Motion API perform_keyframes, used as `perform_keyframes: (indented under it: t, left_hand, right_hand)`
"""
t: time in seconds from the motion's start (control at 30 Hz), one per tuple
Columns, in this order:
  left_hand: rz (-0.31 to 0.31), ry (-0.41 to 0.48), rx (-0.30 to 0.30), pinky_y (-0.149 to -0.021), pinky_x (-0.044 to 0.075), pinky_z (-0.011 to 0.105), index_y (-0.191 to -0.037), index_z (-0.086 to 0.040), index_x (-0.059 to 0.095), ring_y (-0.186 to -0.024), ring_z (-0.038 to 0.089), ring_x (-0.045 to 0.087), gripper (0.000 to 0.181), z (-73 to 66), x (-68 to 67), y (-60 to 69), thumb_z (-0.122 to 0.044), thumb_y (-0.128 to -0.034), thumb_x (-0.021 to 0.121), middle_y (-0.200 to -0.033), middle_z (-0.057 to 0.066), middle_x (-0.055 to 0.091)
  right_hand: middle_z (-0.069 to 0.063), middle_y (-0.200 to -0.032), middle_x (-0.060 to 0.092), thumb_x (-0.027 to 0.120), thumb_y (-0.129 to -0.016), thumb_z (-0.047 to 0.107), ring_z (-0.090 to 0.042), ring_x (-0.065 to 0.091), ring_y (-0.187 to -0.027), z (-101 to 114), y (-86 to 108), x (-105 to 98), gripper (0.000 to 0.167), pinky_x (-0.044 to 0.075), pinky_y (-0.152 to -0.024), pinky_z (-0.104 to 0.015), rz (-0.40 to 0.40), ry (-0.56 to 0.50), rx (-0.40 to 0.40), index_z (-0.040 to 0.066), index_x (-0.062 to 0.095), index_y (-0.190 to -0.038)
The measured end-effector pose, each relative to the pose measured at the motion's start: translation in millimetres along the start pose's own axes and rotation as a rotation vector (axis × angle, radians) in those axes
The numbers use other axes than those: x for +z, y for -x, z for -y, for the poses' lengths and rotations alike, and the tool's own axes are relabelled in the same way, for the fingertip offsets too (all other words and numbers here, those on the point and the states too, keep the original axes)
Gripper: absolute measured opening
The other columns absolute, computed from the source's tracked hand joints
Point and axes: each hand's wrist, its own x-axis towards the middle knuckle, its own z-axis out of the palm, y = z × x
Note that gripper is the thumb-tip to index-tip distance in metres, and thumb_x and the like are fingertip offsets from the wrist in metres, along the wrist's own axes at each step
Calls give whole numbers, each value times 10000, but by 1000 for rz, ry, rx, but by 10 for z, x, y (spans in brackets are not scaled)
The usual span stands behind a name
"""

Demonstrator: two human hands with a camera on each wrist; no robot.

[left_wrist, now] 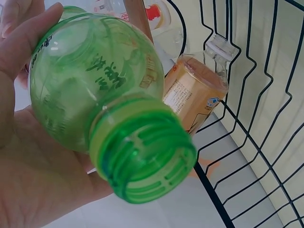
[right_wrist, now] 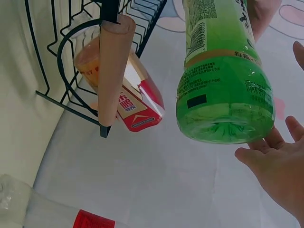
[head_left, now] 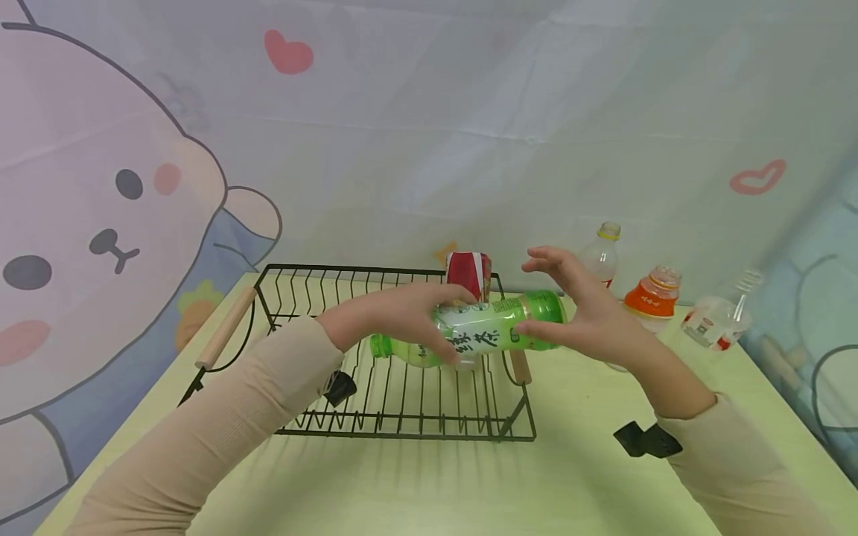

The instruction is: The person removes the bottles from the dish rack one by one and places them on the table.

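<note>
1. Head view: a green tea bottle (head_left: 479, 327) lies nearly level above the right part of a black wire basket (head_left: 402, 437), its neck toward the left. The left hand (head_left: 409, 318) grasps it near the shoulder, fingers and thumb curled round either side. The right hand (head_left: 593, 318) is spread at the base end, unclenched; whether its thumb touches the plastic, I cannot tell.
2. Left wrist view: the threaded neck (left_wrist: 137, 142) is uncapped and the body looks empty, so the bottle should be light. Its thin wall probably dents under a hard squeeze; the neck ring looks stiffest, a sure place to pinch.
3. Right wrist view: the moulded base (right_wrist: 225, 118) looks firmer than the labelled middle and should suit a supporting palm. The smooth sides may slip, so wrapping fingers round the body seems safer than fingertips alone.
</note>
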Motion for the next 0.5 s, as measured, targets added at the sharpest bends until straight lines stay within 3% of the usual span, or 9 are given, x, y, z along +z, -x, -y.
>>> perform_keyframes:
  t: [0.1,0.2,0.3,0.5]
  left_hand:
    - [10,-15,2,-797,489,317,-1411,-250,440,-984,196,554,783,-15,7,-6,-298,-736,833,-1241,26,536]
    - [17,-29,9,-796,488,315,-1419,-244,437,-997,197,543,783,-23,16,-14,-288,-743,828,-1245,27,534]
    - [23,-34,14,-789,494,310,-1424,-240,435,-1009,199,535,785,-24,24,-19,-278,-745,826,-1241,26,534]
    - [25,-43,18,-795,493,311,-1421,-236,442,-1018,199,530,776,-16,31,-28,-274,-747,824,-1251,21,536]
  right_hand:
    - [-71,-1375,458,796,-801,186,-343,332,-1378,-2,-15,35,816,385,-1029,-565,35,11,18,193,300,-1449]
    - [-76,-1373,455,801,-795,190,-314,454,-1250,-15,-32,67,822,534,-861,-412,62,16,26,198,300,-1446]
    - [-85,-1373,454,810,-787,209,-287,533,-1106,-23,-43,92,831,562,-737,-306,82,25,35,197,306,-1448]
    - [-81,-1393,459,811,-785,245,-265,572,-1035,-35,-40,124,834,557,-741,-315,118,67,50,207,314,-1453]
